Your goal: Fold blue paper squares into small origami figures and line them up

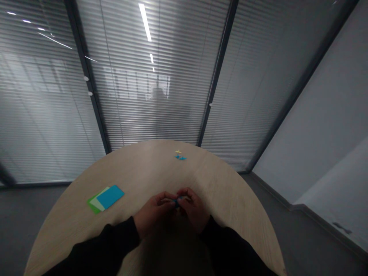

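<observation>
My left hand (153,212) and my right hand (194,209) meet above the near part of the table, their fingertips pinching a small piece of blue paper (177,202) between them. Most of that paper is hidden by my fingers, so its shape cannot be made out. To the left of my left hand lies a small stack of paper sheets: a blue sheet (110,196) on a pale sheet (98,204) on a green sheet (92,205). Far ahead of my hands are a small blue folded paper figure (180,157) and a yellow paper star shape (178,151).
The rounded wooden table (143,172) curves away in front of me, and grey carpet (34,207) surrounds it. Beyond its far edge stands a glass partition with slatted blinds (149,115). A pale wall (310,115) runs along the right.
</observation>
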Demonstrator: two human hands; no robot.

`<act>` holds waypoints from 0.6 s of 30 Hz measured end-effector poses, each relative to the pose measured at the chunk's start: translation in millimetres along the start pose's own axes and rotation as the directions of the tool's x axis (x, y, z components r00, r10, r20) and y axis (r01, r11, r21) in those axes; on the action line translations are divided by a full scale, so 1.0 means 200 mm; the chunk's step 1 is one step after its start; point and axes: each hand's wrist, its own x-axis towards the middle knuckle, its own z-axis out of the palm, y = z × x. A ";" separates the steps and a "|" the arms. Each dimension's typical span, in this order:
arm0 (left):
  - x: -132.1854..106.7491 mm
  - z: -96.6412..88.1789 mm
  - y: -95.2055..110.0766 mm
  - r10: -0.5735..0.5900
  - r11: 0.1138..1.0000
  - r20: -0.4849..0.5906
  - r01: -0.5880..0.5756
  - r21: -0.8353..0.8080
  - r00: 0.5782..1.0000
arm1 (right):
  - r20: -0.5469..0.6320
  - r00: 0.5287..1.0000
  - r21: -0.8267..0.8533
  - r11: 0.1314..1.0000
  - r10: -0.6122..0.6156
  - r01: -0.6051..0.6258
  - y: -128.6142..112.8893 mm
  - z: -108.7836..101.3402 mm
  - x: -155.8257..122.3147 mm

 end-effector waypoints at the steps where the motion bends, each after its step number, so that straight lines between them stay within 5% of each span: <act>1: 0.00 0.00 0.00 -0.013 0.999 -0.004 0.013 -0.032 1.000 | 0.044 0.999 0.004 1.000 -0.006 0.006 0.00 -0.01 0.00; 5: -0.01 0.01 0.01 -0.064 0.993 0.014 0.065 -0.095 0.998 | 0.158 0.987 -0.046 0.998 -0.032 0.040 0.00 -0.05 0.02; 18: -0.03 0.02 0.01 -0.030 0.999 0.024 0.030 0.023 0.999 | 0.135 0.986 -0.158 0.980 -0.099 0.120 -0.03 -0.06 0.01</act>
